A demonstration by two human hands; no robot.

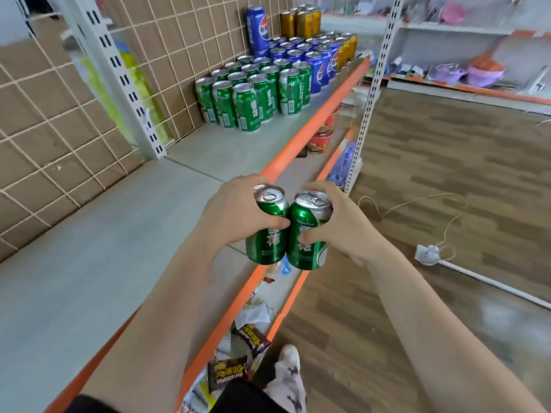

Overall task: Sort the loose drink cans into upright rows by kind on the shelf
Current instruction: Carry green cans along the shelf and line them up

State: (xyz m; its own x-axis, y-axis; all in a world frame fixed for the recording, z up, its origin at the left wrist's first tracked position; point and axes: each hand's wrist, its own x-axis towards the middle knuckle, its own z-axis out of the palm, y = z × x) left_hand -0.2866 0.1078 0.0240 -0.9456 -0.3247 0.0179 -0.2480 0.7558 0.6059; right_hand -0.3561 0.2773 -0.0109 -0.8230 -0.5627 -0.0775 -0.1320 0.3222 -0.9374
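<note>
Two green cans held upright in the air over the orange front edge [301, 135] of the shelf [113, 234], sides touching.
Left can [264, 247]: left hand [235, 210] wraps it from the left, thumb across the label, other fingers curled round the far side, only their tips showing past the rim.
Right can [302, 217]: right hand [348, 228] grips it from the right in the same way, thumb on the label, fingers behind the lid.
Both pull-tab tops face the camera.

The shelf board between the hands and the stock is bare grey.
Further along it, against the wire-grid back panel [59, 114]: block of upright green cans [253, 96], then blue cans [307, 55], one tall blue can [256, 28] at the back, and gold cans [301, 22] beyond.
A white slotted upright [131, 84] stands at the back of the shelf.

Lower shelf under the hands: loose snack packets [252, 338].
Wood-pattern floor on the right, with a white power strip [428, 254] and cable.
</note>
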